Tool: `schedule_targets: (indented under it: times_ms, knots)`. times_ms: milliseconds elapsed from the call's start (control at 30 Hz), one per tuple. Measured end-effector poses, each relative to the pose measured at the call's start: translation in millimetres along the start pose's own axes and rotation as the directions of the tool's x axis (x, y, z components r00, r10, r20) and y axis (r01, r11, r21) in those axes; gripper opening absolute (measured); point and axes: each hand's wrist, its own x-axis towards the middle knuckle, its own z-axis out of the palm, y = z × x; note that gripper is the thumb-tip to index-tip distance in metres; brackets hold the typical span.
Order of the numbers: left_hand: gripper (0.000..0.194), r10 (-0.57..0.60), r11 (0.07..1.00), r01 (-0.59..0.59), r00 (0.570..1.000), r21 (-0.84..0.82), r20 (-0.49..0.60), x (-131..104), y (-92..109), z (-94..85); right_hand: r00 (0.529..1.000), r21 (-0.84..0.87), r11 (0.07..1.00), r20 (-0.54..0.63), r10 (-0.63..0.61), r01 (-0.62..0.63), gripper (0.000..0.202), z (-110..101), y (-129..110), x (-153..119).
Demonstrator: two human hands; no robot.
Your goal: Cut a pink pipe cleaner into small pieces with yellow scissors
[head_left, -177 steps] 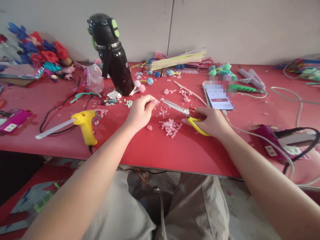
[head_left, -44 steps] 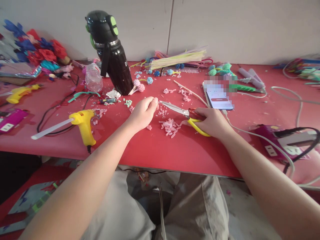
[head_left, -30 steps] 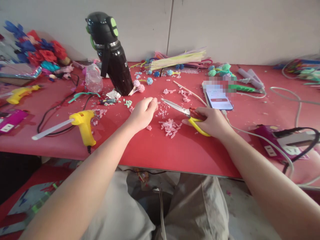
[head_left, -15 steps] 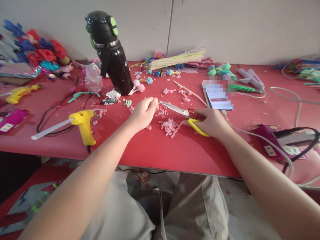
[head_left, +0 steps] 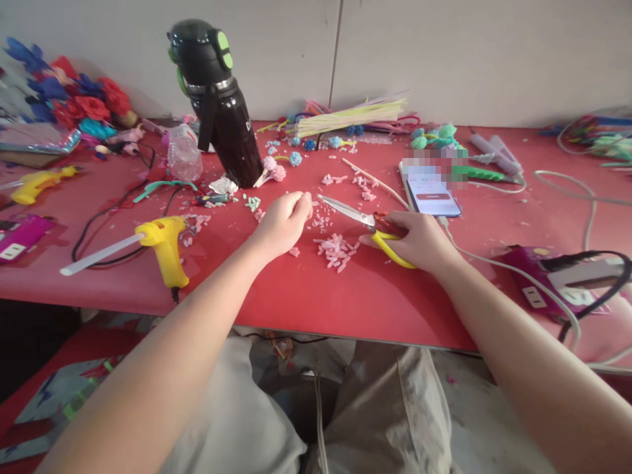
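Observation:
My right hand is wrapped round the handles of a pair of scissors, which have one yellow grip and one red grip. Their blades point left and look nearly closed. Just beyond the tips, my left hand is closed, thumb pressed against the fingers. Whatever it pinches is hidden or too small to make out. Below the blades lies a pile of short pink cut pieces. Finer pink bits are scattered between the two hands. A pale fuzzy stem lies behind the scissors.
A black bottle stands behind my left hand. Nearby lies a yellow glue gun with a glue stick. A phone with a cable is at the right, near a purple power strip. Bundled stems lie by the wall.
The scissor tips have drawn slightly right, away from my left fingers. My left hand stays almost where it was.

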Motion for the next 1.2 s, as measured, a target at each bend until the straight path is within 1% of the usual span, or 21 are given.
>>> schedule_targets:
  times_ms: [367,633,900,1067,1200]
  knots:
    - [0.04,-0.008,1.0,0.008,1.0,0.007,-0.001,-0.2,1.1,-1.0,0.999,-0.032,0.999,0.017,-0.037,0.038,0.074,-0.8,-0.6,1.2]
    - [0.04,0.005,1.0,-0.005,1.0,0.006,-0.006,-0.2,0.0,-0.3,0.999,-0.031,0.999,0.026,-0.025,0.026,0.077,-2.0,-3.4,0.3]
    - [0.04,-0.009,1.0,0.009,1.0,-0.006,-0.001,-0.2,0.8,-0.6,0.999,-0.043,0.999,0.018,-0.028,0.029,0.077,-1.0,-1.4,2.7]
    - [0.04,-0.007,1.0,0.007,1.0,-0.007,-0.01,-0.2,1.0,-0.6,1.0,-0.037,0.999,-0.012,-0.007,0.006,0.077,-2.3,-2.8,0.5]
    - [0.04,-0.008,1.0,0.008,1.0,-0.008,-0.02,0.5,0.7,-0.4,1.0,-0.023,1.0,0.016,-0.016,0.017,0.079,-2.9,-4.5,-0.6]
